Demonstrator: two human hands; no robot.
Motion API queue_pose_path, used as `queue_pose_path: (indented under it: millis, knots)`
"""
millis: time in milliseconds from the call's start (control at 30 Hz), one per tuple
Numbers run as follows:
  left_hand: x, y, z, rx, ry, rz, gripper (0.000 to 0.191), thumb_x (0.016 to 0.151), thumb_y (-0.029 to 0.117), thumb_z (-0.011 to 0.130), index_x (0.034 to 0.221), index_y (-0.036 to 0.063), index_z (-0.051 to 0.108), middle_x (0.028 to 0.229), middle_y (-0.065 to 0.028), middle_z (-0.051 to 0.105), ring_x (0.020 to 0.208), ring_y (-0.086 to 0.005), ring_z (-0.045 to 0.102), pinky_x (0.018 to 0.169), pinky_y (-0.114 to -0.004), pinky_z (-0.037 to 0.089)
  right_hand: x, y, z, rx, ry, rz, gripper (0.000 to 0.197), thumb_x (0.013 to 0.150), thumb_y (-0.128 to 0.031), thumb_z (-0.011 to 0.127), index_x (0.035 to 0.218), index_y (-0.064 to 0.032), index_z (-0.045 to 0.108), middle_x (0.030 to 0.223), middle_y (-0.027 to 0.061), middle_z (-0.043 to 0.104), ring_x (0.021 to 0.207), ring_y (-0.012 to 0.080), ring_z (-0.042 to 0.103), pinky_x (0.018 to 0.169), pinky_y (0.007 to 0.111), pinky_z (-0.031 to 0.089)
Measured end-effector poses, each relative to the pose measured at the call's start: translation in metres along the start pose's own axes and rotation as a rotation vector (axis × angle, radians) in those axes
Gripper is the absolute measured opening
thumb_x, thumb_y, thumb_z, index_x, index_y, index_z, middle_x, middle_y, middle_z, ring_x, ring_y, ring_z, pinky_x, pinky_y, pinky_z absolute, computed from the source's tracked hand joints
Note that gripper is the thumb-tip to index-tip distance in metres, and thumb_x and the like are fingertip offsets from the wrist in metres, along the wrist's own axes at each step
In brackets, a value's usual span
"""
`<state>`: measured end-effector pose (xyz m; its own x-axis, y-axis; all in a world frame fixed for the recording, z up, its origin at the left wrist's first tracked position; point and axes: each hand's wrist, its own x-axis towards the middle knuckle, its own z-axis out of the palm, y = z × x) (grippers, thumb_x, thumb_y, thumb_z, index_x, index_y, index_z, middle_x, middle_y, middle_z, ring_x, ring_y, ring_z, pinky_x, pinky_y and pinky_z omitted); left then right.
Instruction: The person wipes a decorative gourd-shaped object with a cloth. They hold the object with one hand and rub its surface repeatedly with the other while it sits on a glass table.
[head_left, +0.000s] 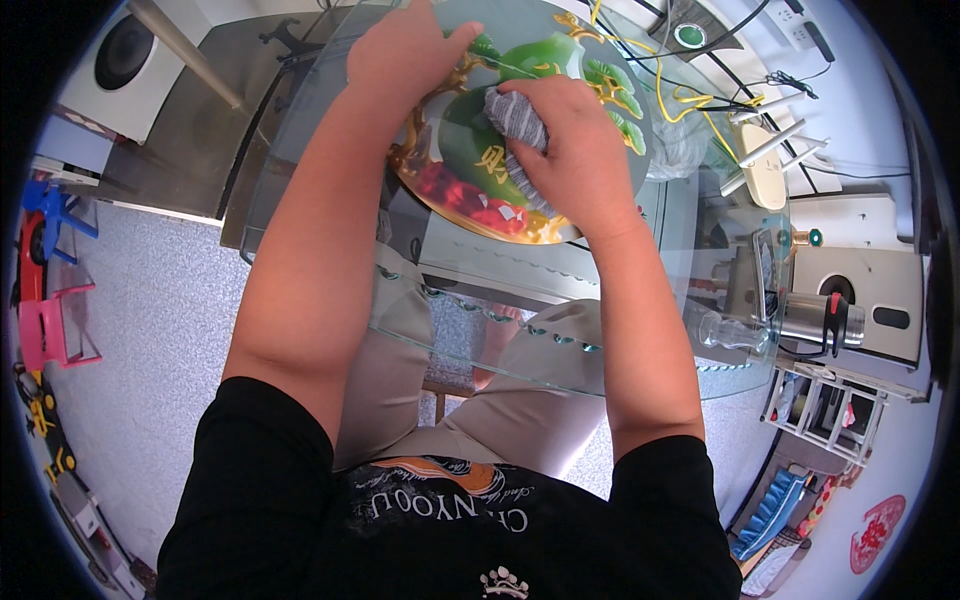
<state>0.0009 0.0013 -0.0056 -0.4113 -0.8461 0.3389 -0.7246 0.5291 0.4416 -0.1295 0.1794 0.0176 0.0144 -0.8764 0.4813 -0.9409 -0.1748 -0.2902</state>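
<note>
A round decorative panel (465, 199) with a glossy picture of green gourds, gold branches and red gems is over the glass table (480, 364). My left hand (401, 56) grips its upper left edge; the thumb lies against the face and some fingertips are hidden. In my right hand (574, 142) is a bunched grey striped cloth (517, 124), pressed to the panel's face right of centre. A gold character shows on the lower gourd beside the cloth. Part of the picture is covered by the hand and cloth.
Yellow and black cables (667, 97) run behind the panel toward a white router (761, 165) with several antennas. On the right are a steel vacuum flask (817, 322), a clear glass (731, 330) and a white speaker (859, 292). A pink chair (49, 330) stands at far left.
</note>
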Motion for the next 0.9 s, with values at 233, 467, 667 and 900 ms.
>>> queue_pose_path:
  millis: [233,467,667,900]
  knots:
    - [-0.004,0.007,-0.004,-0.002,-0.012,-0.024,0.059,0.094,0.056,0.064,0.108,-0.0012,0.064,0.105,-0.0238,0.071,0.101,-0.0413,0.069,0.088,-0.051,0.055,-0.004,0.021,-0.001,-0.147,0.154,0.157,0.045,0.073,-0.011,0.081,0.117,-0.0115,0.069,0.11,0.0108,0.069,0.105,0.035,0.064,0.089,0.045,0.054]
    - [0.0,0.005,-0.001,0.017,-0.04,-0.05,0.059,0.093,0.057,0.064,0.109,-0.0006,0.064,0.107,-0.0232,0.071,0.102,-0.0411,0.069,0.089,-0.051,0.055,-0.001,0.0,0.001,-0.004,0.04,-0.023,0.048,0.072,-0.009,0.081,0.118,-0.0115,0.069,0.108,0.0109,0.068,0.107,0.0343,0.063,0.089,0.045,0.054]
    - [0.012,-0.018,0.012,0.06,-0.02,0.027,0.081,0.091,0.075,0.056,0.128,0.0034,0.064,0.112,-0.0226,0.073,0.106,-0.039,0.071,0.089,-0.05,0.056,0.001,-0.003,0.003,-0.028,0.045,-0.014,0.047,0.072,-0.01,0.081,0.117,-0.0116,0.069,0.109,0.0104,0.068,0.107,0.034,0.063,0.089,0.045,0.054]
    - [0.011,-0.013,0.013,0.045,-0.047,0.018,0.077,0.091,0.074,0.056,0.122,0.0037,0.065,0.109,-0.0218,0.074,0.104,-0.0389,0.072,0.088,-0.05,0.056,-0.005,0.028,-0.002,-0.18,0.172,0.215,0.046,0.073,-0.01,0.081,0.117,-0.0117,0.069,0.11,0.0106,0.068,0.106,0.0351,0.064,0.089,0.045,0.054]
